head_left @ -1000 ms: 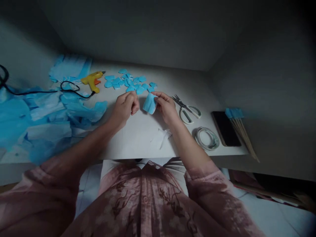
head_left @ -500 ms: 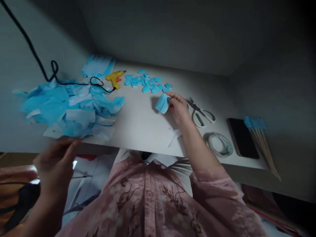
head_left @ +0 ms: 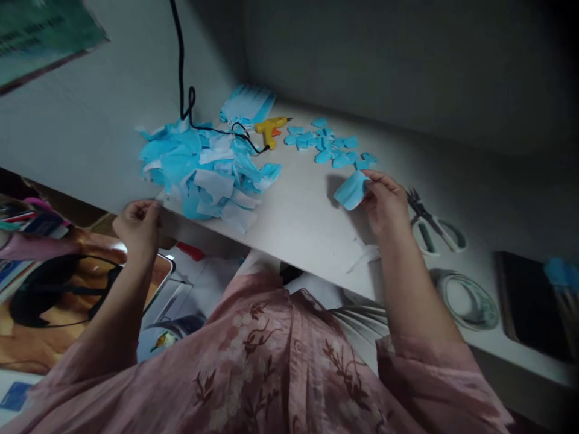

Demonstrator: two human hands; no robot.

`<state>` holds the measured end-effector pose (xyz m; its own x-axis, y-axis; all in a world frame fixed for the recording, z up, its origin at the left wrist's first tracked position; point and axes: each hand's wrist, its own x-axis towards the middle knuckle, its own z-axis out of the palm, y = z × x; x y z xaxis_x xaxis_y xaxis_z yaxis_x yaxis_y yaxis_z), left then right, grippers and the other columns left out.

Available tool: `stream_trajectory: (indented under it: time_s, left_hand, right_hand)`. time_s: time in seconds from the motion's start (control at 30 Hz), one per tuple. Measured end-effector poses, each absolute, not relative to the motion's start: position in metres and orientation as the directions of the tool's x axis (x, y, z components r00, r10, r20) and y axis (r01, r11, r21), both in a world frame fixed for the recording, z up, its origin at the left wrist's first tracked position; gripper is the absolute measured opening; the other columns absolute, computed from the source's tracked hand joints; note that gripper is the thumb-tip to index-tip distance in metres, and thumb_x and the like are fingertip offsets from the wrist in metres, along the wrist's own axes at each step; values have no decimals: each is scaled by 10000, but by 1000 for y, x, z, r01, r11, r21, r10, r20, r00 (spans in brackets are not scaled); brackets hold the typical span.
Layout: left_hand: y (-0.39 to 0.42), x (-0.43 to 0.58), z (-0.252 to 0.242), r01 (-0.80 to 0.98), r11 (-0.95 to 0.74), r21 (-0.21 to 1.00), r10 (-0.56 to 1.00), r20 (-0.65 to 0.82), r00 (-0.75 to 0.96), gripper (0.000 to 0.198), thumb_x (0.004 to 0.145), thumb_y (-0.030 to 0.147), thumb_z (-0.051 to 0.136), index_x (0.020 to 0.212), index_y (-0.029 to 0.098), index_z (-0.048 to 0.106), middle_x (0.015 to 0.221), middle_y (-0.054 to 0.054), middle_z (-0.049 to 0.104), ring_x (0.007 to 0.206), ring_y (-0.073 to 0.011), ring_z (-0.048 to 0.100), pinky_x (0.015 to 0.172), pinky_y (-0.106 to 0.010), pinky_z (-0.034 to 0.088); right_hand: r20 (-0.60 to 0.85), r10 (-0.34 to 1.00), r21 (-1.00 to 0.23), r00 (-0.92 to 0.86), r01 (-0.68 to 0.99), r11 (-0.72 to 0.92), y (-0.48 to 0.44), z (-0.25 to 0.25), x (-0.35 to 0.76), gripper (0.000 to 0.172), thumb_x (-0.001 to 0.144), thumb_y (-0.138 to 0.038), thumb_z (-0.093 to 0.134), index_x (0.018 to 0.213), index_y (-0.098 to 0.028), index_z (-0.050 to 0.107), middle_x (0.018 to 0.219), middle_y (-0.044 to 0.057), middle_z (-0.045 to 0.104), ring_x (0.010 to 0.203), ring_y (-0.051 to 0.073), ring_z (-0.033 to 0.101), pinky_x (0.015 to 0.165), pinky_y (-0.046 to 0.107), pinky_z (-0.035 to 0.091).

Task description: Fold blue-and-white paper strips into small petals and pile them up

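Note:
Between the thumb and fingers of my right hand [head_left: 385, 202] is a small light-blue piece of fabric [head_left: 350, 191], held just above the white table [head_left: 303, 217]. My left hand [head_left: 139, 226] is closed at the table's front edge, beside a large heap of blue and white scraps [head_left: 181, 158]; its fingers pinch something I cannot make out. Behind my right hand lie several small cut blue pieces [head_left: 323, 144]. A yellow glue gun [head_left: 270, 130] rests between them and the heap.
Scissors [head_left: 432, 224], a roll of tape [head_left: 468, 300], a dark phone [head_left: 531, 304] and blue-tipped sticks [head_left: 563, 280] lie to the right. Flat blue sheets [head_left: 248, 105] are at the back left. A black cord [head_left: 180, 60] runs down to the glue gun.
The view has turned left, so the table's things appear further right. My left hand has moved up to the heap's left front corner. My right hand still holds the blue piece.

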<state>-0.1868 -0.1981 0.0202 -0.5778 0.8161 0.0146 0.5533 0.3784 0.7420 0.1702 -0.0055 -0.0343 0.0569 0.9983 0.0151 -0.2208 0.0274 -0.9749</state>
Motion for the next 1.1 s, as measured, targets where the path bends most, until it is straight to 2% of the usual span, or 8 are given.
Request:
stream_trajectory:
  time_s: [0.17,0.33,0.5,0.63,0.77,0.87,1.0,1.1]
  left_hand:
    - [-194,-198,0,611,418,672,794,57,-605,179,859,313,588,955,235,718,601,34,639,653,-195,599,603,-260,340]
    - [-210,-252,-37,752,518,408,736,236,-635,355,915,218,488,1194,168,702,888,-43,695,832,-206,567,669,-261,274]
    - [-228,-259,-53,826,527,200,811,171,-559,563,980,292,401,1506,134,521,983,-77,657,698,-190,443,641,-276,162]
    - [-230,-253,-35,838,535,110,821,166,-546,533,962,322,418,1434,142,588,942,-78,661,647,-186,400,626,-269,150]
    - [-224,-254,-10,837,547,8,834,76,-546,345,937,368,468,1107,189,708,761,-44,578,614,-193,344,610,-268,153]
    - [-222,-254,-3,843,537,15,843,23,-538,258,925,353,474,911,199,681,705,-23,485,611,-193,311,608,-268,155]
    - [-223,-252,-5,798,585,142,789,131,-601,325,923,344,492,1094,173,709,733,-20,500,664,-192,381,633,-255,187]
    - [-226,-249,-5,749,590,302,721,221,-657,339,898,347,562,1135,157,712,774,-19,584,723,-184,507,690,-250,306]
  right_hand:
    - [38,996,-962,83,-268,59,-6,-32,168,160,668,-145,701,801,-176,783,723,23,663,617,106,548,547,245,428]
    - [29,996,-966,81,-254,49,-8,-31,169,179,653,-170,722,813,-198,797,770,34,683,659,132,574,564,274,436]
    - [-1,996,-967,91,-252,22,-9,-30,168,171,687,-123,683,805,-197,783,762,45,662,654,132,555,561,279,428]
    - [27,997,-968,73,-249,44,-8,-31,168,182,695,-122,690,811,-205,802,780,49,667,671,135,564,558,274,437]
    - [36,996,-964,78,-261,55,-9,-29,168,167,691,-117,694,784,-206,802,787,53,674,684,138,576,582,276,464]
    - [30,996,-966,78,-256,49,-9,-29,168,169,703,-126,689,789,-215,804,774,44,670,672,133,564,588,277,466]
    - [38,996,-965,85,-254,59,-7,-33,168,173,665,-140,708,786,-209,810,749,37,670,662,131,563,573,268,458]
    - [27,996,-968,79,-248,46,-7,-34,168,185,664,-143,710,803,-208,812,740,33,671,652,131,559,565,265,458]
